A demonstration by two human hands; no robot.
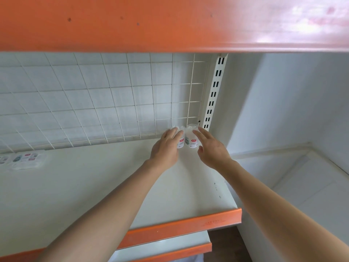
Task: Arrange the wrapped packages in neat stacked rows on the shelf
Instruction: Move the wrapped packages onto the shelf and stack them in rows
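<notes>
White packages (pixel 191 142) are sitting just ahead of the left grip (pixel 166 146) and right grip (pixel 212 149), both spread; pushing evenly is probably squaring them best.

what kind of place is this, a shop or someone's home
Probably a shop, though nothing rules out a stockroom. The shelf has an orange front edge, a wire grid back panel and a slotted upright, as on retail display shelving, and matching wrapped packages stand at its back corner.
</notes>
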